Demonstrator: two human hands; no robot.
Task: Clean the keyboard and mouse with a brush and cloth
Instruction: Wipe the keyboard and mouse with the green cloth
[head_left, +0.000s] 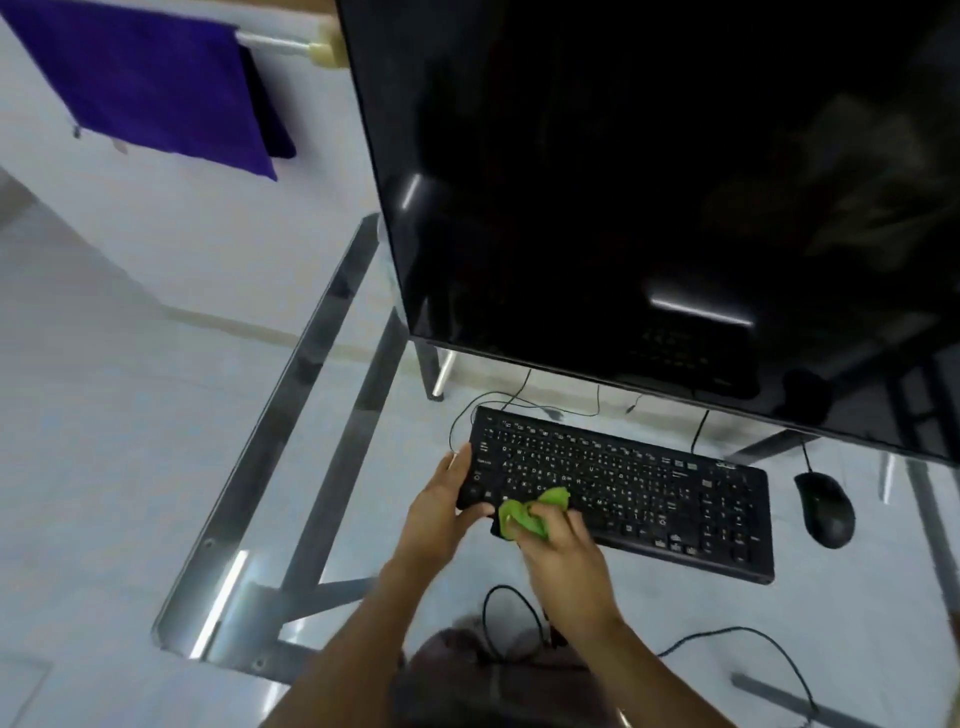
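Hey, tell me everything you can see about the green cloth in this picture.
The green cloth is small, bright lime, soft-looking fabric, crumpled into a loose wad. The right hand bunches it and presses it on the near-left corner of the black keyboard, which the left hand steadies at its left end. Part of the cloth is hidden under the fingers.

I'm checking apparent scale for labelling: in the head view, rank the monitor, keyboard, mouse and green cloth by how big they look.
1. monitor
2. keyboard
3 and 4. mouse and green cloth: look alike, and the cloth is bunched in the right hand, so unranked.
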